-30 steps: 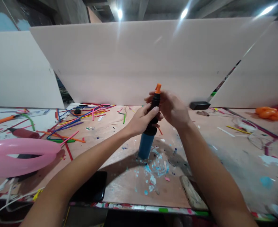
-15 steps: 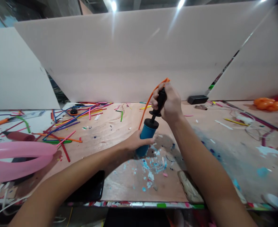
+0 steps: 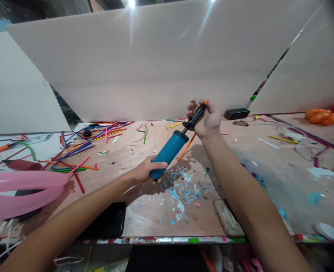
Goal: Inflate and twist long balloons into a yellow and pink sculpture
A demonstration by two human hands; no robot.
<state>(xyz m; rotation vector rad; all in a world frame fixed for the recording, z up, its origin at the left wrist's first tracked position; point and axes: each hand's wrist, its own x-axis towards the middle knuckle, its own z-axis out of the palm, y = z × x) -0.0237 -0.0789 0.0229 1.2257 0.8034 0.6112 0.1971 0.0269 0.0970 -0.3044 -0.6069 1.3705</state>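
Note:
A balloon hand pump with a blue barrel and black handle is tilted up to the right above the table. My left hand is wrapped round the lower end of its barrel. At the black handle is my right hand, its thumb and fingers about the tip and some fingers lifted from the shaft. A thin uninflated orange balloon has one end at that tip, by my right thumb. Its other end hangs behind the pump, with the middle hidden.
Pink inflated balloon lies at left, near several loose long balloons. A black phone and a pale phone-shaped item lie near the front edge. A black box stands by the white panel. Blue scraps dot the wood.
The pump has tipped from nearly upright to a slant, its barrel moving left. My right hand's fingers have loosened round the handle. The orange balloon now hangs lower, to the right of the barrel.

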